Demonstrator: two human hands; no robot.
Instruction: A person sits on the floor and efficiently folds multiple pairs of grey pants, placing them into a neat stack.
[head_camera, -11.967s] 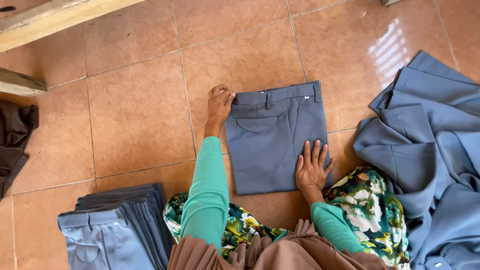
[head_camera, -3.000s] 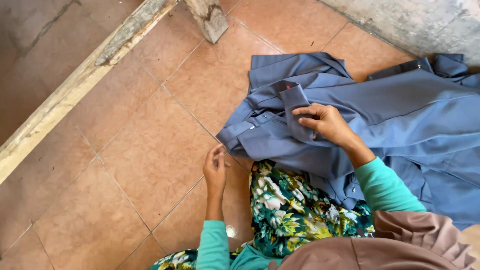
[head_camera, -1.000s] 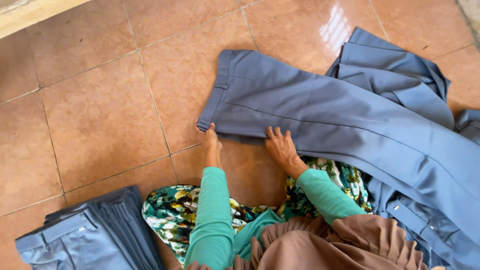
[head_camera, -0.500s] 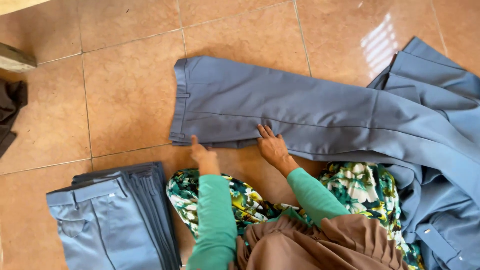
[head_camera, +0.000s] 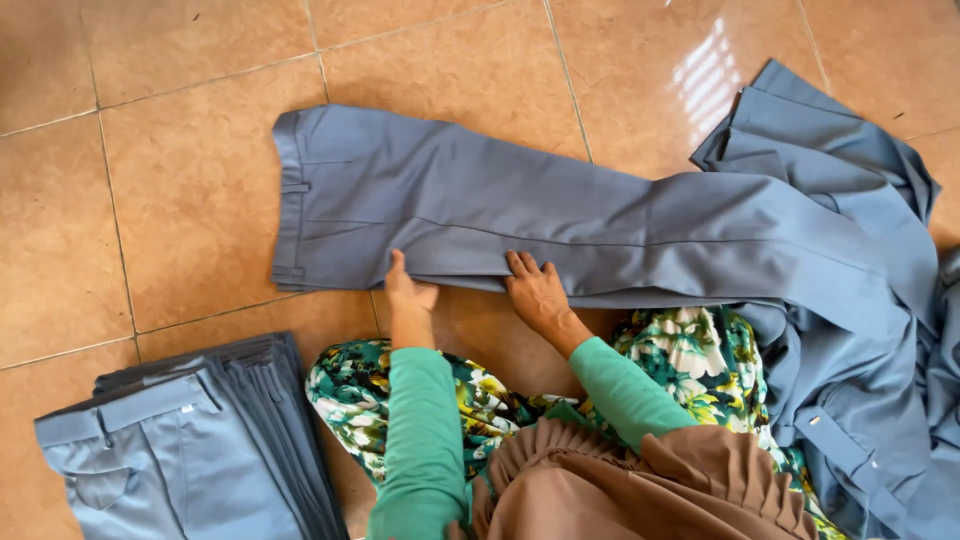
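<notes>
From the head view, grey-blue trousers (head_camera: 560, 225) lie flat across the tiled floor (head_camera: 180, 200), waistband to the left. The left hand (head_camera: 408, 296) and right hand (head_camera: 537, 292), both open, press flat on their near edge; a folded stack (head_camera: 190, 450) sits lower left

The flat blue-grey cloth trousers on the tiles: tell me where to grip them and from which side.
Probably the waistband, taken from its open left side: it is a thick, straight, stitched edge on bare floor, while the leg ends lie on the heap of blue-grey garments.
</notes>
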